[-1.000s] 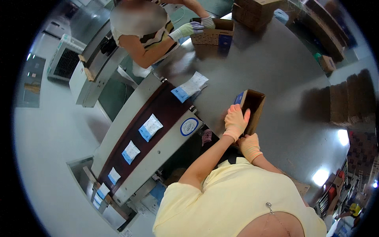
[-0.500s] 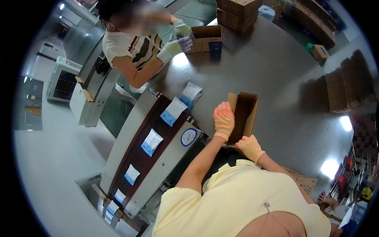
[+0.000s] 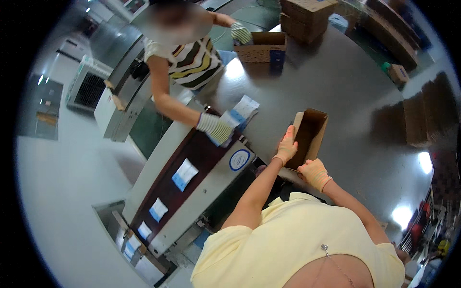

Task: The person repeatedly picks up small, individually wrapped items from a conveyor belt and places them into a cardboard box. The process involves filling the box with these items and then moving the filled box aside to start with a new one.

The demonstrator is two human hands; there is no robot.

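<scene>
An open, upright cardboard box (image 3: 309,137), narrow and brown inside, stands on the grey metal table (image 3: 355,120) in front of me. My left hand (image 3: 287,146), in a pale orange knitted glove, grips its left wall with the fingers stretched up along the side. On the near right corner, my right hand (image 3: 314,174), gloved alike, is closed over the rim with bent fingers. Nothing shows inside the visible part of the box. Part of its near end is hidden by my hands.
Left of me, a dark red conveyor belt (image 3: 206,158) carries blue-and-white packets (image 3: 185,174). Across it, a co-worker's striped-gloved hand (image 3: 215,129) reaches onto packets; the other is at an open carton (image 3: 259,54). Stacked cartons (image 3: 305,21) stand behind, flat cardboard (image 3: 427,115) at right.
My left hand has turned and slid lower along the box's left wall. The co-worker's one hand has moved from the carton to the packets at the belt's end. The view has shifted a little.
</scene>
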